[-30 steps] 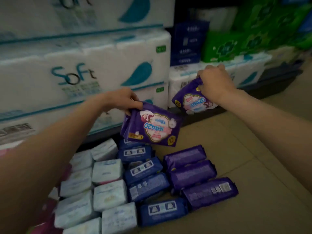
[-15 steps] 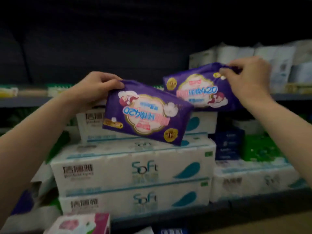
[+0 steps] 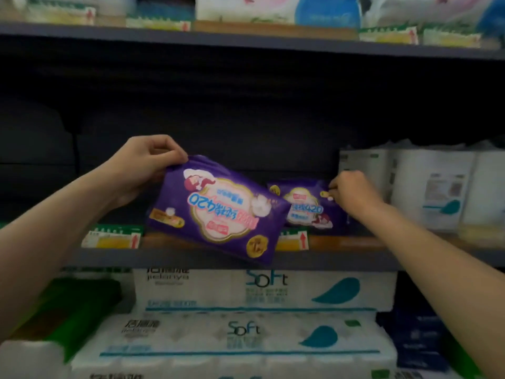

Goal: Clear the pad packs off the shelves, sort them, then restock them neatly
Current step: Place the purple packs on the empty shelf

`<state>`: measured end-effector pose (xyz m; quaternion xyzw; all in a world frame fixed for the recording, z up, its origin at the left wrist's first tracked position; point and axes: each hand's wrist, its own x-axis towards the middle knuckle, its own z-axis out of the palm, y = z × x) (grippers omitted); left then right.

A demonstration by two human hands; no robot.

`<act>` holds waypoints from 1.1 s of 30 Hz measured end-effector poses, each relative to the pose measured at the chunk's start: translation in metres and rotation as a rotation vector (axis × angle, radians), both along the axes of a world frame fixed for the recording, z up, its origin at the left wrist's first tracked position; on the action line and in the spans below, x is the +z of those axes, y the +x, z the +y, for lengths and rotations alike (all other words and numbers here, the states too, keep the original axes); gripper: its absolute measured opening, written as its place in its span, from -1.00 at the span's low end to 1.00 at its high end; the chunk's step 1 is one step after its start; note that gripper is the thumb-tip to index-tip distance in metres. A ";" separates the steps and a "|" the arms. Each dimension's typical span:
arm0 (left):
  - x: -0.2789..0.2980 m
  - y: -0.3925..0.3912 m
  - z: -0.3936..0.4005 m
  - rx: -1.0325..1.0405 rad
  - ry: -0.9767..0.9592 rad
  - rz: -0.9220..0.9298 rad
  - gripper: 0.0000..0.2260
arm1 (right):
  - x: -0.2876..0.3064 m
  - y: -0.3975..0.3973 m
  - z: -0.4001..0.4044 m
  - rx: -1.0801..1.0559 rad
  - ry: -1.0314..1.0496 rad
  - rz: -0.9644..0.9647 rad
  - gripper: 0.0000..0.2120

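Observation:
My left hand (image 3: pixel 142 170) grips the top left corner of a purple pad pack (image 3: pixel 218 209), which hangs tilted and upside down in front of the middle shelf (image 3: pixel 191 258). Further back, a second purple pad pack (image 3: pixel 306 209) stands on that shelf board. My right hand (image 3: pixel 352 192) pinches its upper right corner. The two packs overlap in view; whether they touch I cannot tell. The shelf space behind them is dark.
White tissue packs (image 3: pixel 426 187) stand on the same shelf just right of my right hand. Price tags (image 3: pixel 114 237) line the shelf edge. Large white "Soft" tissue bales (image 3: pixel 246 296) fill the shelf below, with green packs (image 3: pixel 73 305) at left. Another stocked shelf (image 3: pixel 246 39) runs above.
The view rose from the floor piles to the shelves. Both hands lifted their purple packs up; the right one has set its pack onto the middle shelf.

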<state>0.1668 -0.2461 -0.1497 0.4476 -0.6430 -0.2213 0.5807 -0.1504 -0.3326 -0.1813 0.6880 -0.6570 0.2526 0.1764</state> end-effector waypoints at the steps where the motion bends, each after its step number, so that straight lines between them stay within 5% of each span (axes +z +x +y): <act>1: 0.005 0.000 -0.002 0.015 0.002 0.000 -0.83 | 0.002 -0.003 -0.004 0.000 0.023 0.022 -0.84; 6: 0.006 -0.018 -0.011 0.107 0.032 -0.047 -0.85 | 0.007 -0.002 -0.001 0.022 0.030 0.141 -0.80; 11: -0.012 -0.032 -0.026 0.239 0.125 -0.165 -0.83 | -0.003 0.010 0.002 0.186 0.064 -0.018 -0.62; 22: 0.005 -0.036 -0.037 0.293 0.131 -0.303 -0.82 | 0.002 0.015 0.005 0.076 0.229 0.046 -0.59; 26: 0.014 -0.037 -0.036 0.268 0.115 -0.406 -0.80 | 0.021 0.031 0.035 0.458 0.026 -0.233 -0.44; 28: 0.022 -0.044 -0.036 0.222 0.051 -0.472 -0.82 | 0.026 0.048 0.056 0.734 0.271 -0.433 -0.25; 30: 0.030 -0.054 -0.034 0.154 -0.057 -0.577 -0.82 | 0.021 0.063 0.060 0.814 0.449 -0.436 -0.07; 33: 0.036 -0.066 -0.030 0.070 -0.207 -0.643 -0.79 | 0.014 0.070 0.051 0.826 0.422 -0.527 -0.05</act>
